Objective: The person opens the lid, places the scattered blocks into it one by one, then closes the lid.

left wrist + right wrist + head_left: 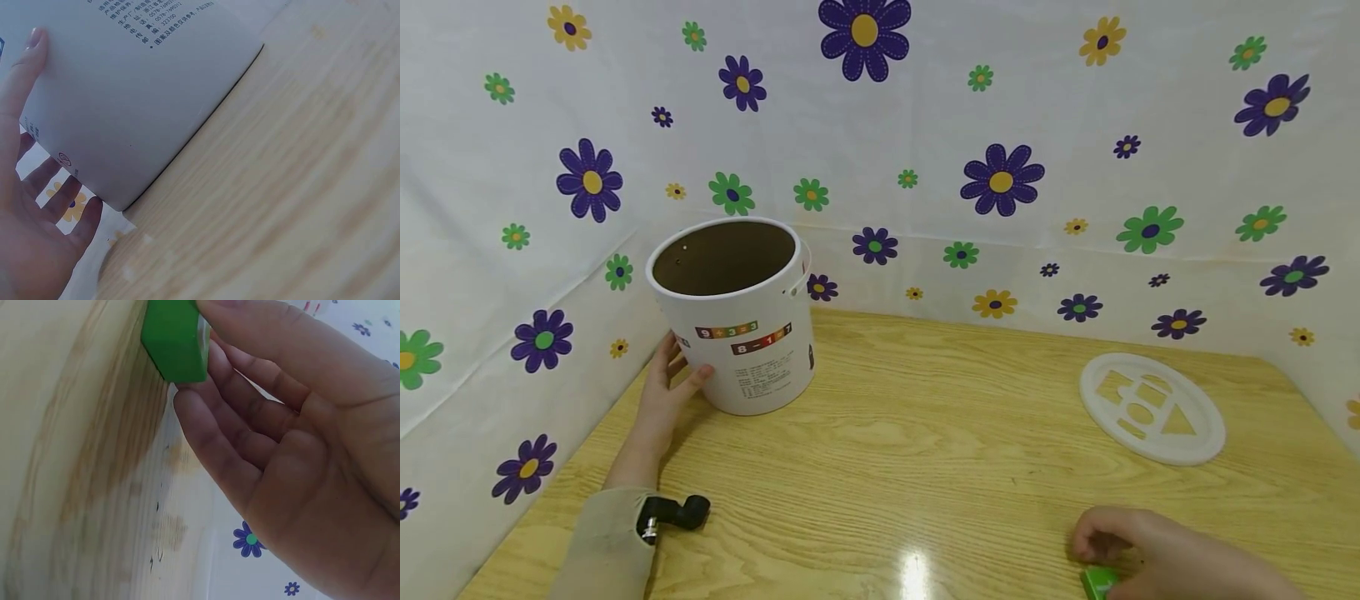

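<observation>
A white bucket [752, 354] with printed sums and small text stands upright on the wooden table at the left. My left hand [672, 387] rests against its lower left side, thumb toward the front and the other fingers spread along the side. The bucket wall [144, 106] fills much of the left wrist view. Near the table's front right, my right hand [1157, 554] pinches a green block [1099, 582] between thumb and fingers. Close up, the green block [175, 340] shows flat faces and a pale marking on one side. Part of it is hidden by the thumb.
A round white lid [1206, 417] with cut-out shapes lies flat on the table [910, 417] at the right. A white cloth [902, 125] printed with flowers hangs behind and along the sides of the table.
</observation>
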Demonstrator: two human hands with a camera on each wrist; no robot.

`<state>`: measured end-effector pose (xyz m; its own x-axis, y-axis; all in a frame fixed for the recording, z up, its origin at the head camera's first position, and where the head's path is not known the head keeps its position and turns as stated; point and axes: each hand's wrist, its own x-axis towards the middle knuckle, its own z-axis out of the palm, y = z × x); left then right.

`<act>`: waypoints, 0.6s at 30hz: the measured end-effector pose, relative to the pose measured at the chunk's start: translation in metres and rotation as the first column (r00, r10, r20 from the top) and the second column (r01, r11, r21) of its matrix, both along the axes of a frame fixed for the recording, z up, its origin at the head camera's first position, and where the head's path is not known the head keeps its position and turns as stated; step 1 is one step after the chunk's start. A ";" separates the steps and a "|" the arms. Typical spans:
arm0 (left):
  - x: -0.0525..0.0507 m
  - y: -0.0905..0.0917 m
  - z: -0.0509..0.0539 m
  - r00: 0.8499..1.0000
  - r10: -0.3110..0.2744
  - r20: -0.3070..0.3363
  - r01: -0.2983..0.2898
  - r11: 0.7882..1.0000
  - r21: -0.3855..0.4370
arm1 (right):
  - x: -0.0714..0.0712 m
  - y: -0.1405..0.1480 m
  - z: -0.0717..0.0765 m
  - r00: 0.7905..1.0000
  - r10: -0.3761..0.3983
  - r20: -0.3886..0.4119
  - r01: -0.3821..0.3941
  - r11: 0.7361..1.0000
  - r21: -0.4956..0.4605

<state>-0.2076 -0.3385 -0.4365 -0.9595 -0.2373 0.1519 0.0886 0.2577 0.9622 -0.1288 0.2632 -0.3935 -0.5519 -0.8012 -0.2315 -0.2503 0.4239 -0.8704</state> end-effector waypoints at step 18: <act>0.001 0.001 0.001 1.000 0.002 -0.010 -0.002 1.000 -0.003 | -0.004 -0.033 -0.003 0.962 0.050 -0.268 -0.060 0.998 -0.028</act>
